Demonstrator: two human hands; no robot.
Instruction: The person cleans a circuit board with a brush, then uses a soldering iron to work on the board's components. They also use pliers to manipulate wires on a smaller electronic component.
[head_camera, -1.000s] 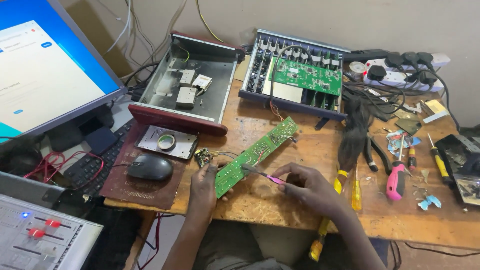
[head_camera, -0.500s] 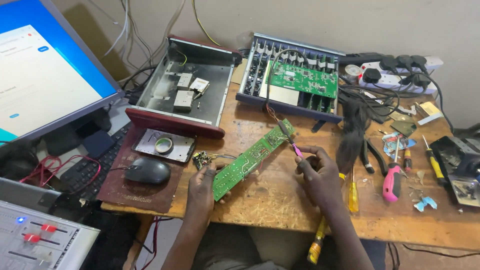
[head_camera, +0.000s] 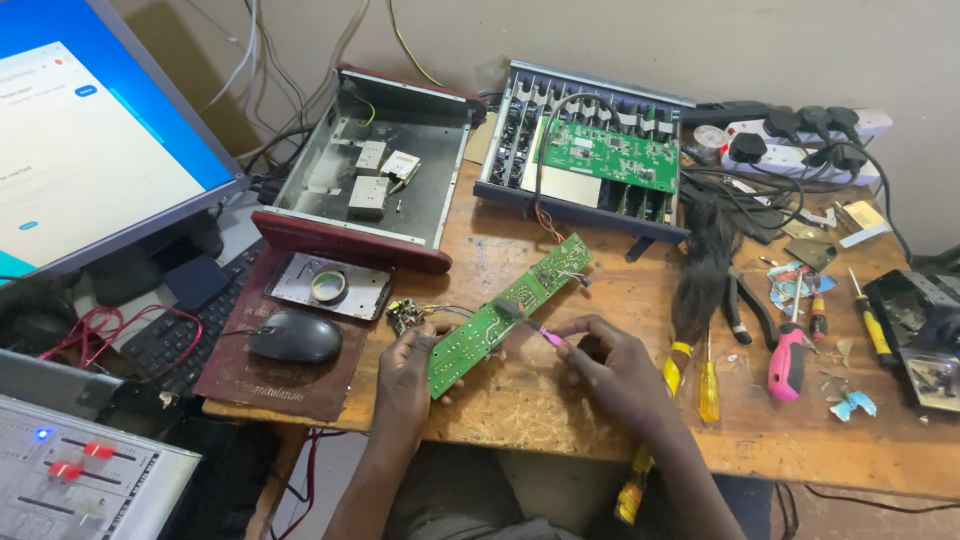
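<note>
plain beige wall (head_camera: 620, 40) behind the bench, cables hanging down it. worn wooden workbench (head_camera: 560, 420), surface scuffed and stained, front edge chipped. lit monitor (head_camera: 90, 130) at left throws blue-white light. power strip (head_camera: 810, 140) sits against the wall at right. even, soft light overall; floor barely visible below the bench edge.

We're looking at a small electronics repair workshop here: opened-up metal chassis (head_camera: 385, 180) and a gutted rack unit (head_camera: 590, 160) are sitting on a worn wooden bench (head_camera: 560, 420), with screwdrivers (head_camera: 708, 385), pliers (head_camera: 745, 305), a power strip (head_camera: 800, 140) and loose cables lying around.
</note>
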